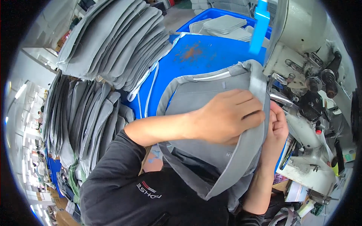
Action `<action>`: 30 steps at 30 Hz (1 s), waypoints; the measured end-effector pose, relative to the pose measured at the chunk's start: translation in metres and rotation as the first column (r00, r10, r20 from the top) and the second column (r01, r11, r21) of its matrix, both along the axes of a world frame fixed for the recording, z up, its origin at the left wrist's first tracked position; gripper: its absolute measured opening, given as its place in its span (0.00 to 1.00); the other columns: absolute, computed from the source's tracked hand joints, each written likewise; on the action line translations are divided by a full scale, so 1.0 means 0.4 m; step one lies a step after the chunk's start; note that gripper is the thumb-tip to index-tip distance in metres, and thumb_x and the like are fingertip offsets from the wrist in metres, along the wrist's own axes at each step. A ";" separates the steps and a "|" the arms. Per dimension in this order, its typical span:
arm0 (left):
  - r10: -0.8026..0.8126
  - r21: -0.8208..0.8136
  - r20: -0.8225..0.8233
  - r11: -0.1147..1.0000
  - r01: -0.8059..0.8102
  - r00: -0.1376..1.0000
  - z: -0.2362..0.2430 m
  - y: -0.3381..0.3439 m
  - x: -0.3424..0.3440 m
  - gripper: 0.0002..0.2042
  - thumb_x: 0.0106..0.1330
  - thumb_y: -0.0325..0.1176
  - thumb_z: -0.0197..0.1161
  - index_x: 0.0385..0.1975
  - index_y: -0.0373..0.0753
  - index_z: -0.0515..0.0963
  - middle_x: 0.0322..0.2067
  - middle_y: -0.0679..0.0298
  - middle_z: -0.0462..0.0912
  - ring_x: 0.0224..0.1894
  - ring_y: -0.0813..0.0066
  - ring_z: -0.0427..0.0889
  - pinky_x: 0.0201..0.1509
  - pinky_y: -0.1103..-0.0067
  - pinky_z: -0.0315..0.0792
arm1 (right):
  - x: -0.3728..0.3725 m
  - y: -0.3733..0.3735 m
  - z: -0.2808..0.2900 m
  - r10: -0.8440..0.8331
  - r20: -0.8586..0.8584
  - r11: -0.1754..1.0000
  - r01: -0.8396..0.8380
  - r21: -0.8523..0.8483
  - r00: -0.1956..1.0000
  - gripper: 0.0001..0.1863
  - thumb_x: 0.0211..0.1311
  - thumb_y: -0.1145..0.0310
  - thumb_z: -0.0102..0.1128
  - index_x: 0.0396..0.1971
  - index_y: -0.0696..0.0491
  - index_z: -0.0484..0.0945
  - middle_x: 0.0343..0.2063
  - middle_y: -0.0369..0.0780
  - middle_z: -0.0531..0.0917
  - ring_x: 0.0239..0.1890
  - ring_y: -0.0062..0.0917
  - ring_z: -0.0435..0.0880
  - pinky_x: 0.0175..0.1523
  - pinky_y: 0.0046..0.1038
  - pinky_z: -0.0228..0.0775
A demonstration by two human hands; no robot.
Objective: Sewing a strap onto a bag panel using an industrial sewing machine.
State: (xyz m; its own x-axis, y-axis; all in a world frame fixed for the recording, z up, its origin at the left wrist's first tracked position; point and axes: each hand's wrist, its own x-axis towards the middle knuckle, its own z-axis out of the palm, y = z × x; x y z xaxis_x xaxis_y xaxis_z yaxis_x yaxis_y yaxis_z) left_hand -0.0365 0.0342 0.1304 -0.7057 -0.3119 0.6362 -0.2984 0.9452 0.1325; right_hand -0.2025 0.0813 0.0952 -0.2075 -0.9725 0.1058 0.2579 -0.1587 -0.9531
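A grey fabric bag piece (203, 101), with a raised border strip standing up around its edge, lies in front of me partly on the blue tabletop (158, 90). Across its face reaches my left hand (232, 115), fingers curled and closed on the border strip (241, 150) at the right side. On the outer side of that same strip is my right hand (278, 122), its fingers bent in against the fabric edge beside the sewing machine (301, 75). The fabric hides part of the right hand. The lower part of the piece hangs toward my lap.
Tall stacks of grey fabric panels (113, 41) stand at the far left, with more panels (83, 116) nearer. A blue crate (201, 17) holding grey pieces sits beyond the table. White tape (145, 84) trails along the table's left side. A blue strip (260, 28) hangs by the machine.
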 end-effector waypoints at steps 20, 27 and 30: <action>-0.033 0.382 -0.083 0.922 0.062 0.996 0.021 0.001 0.046 0.25 0.44 0.28 0.64 0.48 0.39 0.77 0.39 0.60 0.75 0.45 0.57 0.78 0.39 0.68 0.76 | -0.021 0.020 0.014 0.041 -0.190 0.997 -0.027 0.076 0.981 0.11 0.71 0.70 0.58 0.28 0.53 0.67 0.21 0.27 0.68 0.24 0.06 0.61 0.32 0.11 0.62; -0.019 -0.209 -0.066 0.978 0.005 0.998 -0.009 0.025 0.000 0.19 0.44 0.34 0.65 0.39 0.40 0.80 0.37 0.62 0.78 0.40 0.63 0.81 0.38 0.72 0.76 | -0.006 0.053 0.000 0.035 -0.225 0.999 -0.043 -0.030 0.974 0.11 0.74 0.74 0.49 0.27 0.55 0.68 0.23 0.28 0.70 0.27 0.09 0.64 0.32 0.15 0.58; -0.010 -0.266 -0.029 0.964 0.002 1.000 -0.023 0.019 -0.007 0.16 0.46 0.33 0.64 0.38 0.39 0.81 0.38 0.61 0.78 0.40 0.64 0.81 0.39 0.73 0.76 | 0.000 0.013 -0.019 0.018 -0.184 0.998 -0.030 -0.060 0.983 0.11 0.75 0.75 0.47 0.28 0.56 0.68 0.24 0.29 0.71 0.28 0.09 0.64 0.33 0.16 0.58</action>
